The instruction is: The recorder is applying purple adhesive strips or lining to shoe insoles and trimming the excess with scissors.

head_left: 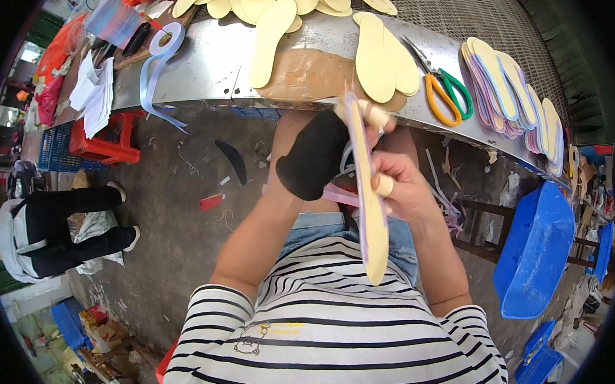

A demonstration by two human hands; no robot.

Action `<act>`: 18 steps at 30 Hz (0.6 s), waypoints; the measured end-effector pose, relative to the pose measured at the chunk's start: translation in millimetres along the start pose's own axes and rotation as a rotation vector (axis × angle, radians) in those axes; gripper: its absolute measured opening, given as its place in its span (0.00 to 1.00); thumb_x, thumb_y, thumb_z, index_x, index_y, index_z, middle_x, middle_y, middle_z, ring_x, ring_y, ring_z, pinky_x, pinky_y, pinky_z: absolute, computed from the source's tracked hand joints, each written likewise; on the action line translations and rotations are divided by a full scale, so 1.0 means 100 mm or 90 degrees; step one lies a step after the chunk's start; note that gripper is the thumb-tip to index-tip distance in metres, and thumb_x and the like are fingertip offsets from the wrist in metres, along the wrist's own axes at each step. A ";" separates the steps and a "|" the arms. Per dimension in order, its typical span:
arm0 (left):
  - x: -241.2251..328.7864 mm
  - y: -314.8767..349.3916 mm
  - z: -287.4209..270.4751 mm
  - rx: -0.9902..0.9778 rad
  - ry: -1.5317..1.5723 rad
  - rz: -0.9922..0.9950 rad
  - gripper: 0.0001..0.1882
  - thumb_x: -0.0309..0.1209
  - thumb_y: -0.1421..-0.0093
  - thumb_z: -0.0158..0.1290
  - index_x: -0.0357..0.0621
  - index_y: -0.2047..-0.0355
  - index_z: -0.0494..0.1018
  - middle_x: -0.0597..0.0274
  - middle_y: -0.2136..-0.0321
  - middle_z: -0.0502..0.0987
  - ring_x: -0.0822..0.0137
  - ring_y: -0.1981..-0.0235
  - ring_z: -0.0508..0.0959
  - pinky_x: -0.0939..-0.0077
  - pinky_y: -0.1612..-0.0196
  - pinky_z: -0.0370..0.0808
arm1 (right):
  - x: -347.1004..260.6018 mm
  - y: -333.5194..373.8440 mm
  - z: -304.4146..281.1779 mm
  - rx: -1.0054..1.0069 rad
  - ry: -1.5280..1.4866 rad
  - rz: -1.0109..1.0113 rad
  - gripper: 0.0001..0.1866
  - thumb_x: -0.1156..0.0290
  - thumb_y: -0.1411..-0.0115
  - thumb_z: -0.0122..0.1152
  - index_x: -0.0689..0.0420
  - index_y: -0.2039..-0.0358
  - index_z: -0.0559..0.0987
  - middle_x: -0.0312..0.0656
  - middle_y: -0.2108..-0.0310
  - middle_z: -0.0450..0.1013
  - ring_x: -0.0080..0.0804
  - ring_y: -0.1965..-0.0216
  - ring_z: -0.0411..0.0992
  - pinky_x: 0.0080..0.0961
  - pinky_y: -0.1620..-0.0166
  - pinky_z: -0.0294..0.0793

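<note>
A pale-blue ribbon (145,82) overhangs the silver metal bench's (202,66) edge. The black-covered left hand (314,156) and right hand (399,180) both have fingers clasped around a pale-yellow, purple-edged, foot-shaped insole (372,220) between bench and torso; orange-and-green-handled scissors (442,100) lie near the edge, rightward.

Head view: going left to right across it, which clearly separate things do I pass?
White paper sheets → pale blue ribbon roll → curved black flat scrap → loose flat cream foot-shaped insole → held cream insole with lilac edge → scissors with orange and green handles → blue plastic tub
</note>
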State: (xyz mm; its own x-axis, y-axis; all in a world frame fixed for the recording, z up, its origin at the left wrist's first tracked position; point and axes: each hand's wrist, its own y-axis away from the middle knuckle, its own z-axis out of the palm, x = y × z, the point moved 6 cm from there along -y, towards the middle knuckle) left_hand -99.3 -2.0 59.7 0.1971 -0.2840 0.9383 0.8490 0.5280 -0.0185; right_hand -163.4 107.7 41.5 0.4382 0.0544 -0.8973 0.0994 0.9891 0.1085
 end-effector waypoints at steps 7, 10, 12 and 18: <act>0.24 0.09 -0.01 0.041 -0.144 0.020 0.09 0.32 0.41 0.51 0.39 0.66 0.74 0.72 0.76 0.74 0.83 0.75 0.70 0.86 0.73 0.66 | -0.62 -0.11 -0.06 0.174 0.131 -0.073 0.10 0.67 0.39 0.52 0.59 0.72 0.75 0.28 0.79 0.68 0.10 0.82 0.61 0.11 0.79 0.59; 0.29 0.09 0.12 0.021 -0.114 0.021 0.09 0.31 0.41 0.50 0.38 0.66 0.74 0.72 0.77 0.74 0.83 0.75 0.69 0.85 0.73 0.67 | -0.78 -0.18 -0.05 0.196 0.307 -0.194 0.08 0.69 0.41 0.54 0.59 0.74 0.73 0.25 0.81 0.64 0.08 0.81 0.57 0.10 0.79 0.54; 0.28 0.08 0.14 0.092 -0.025 -0.021 0.09 0.31 0.40 0.49 0.38 0.67 0.74 0.71 0.78 0.73 0.82 0.76 0.68 0.84 0.73 0.67 | -0.82 -0.17 0.00 0.223 0.322 -0.264 0.09 0.70 0.42 0.56 0.60 0.76 0.70 0.24 0.82 0.61 0.08 0.80 0.54 0.10 0.78 0.52; 0.31 0.06 0.12 0.130 -0.184 0.090 0.11 0.32 0.40 0.48 0.36 0.69 0.73 0.69 0.79 0.72 0.82 0.76 0.67 0.83 0.73 0.66 | -0.57 -0.18 -0.03 0.222 0.252 -0.203 0.10 0.69 0.41 0.55 0.59 0.76 0.70 0.24 0.82 0.62 0.08 0.79 0.54 0.09 0.78 0.51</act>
State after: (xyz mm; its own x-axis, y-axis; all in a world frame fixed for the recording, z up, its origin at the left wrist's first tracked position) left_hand -94.0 1.6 92.6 0.1339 0.0241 0.9907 0.7023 0.7030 -0.1120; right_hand -193.0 87.0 89.1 -0.0199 -0.1240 -0.9921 0.4871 0.8654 -0.1180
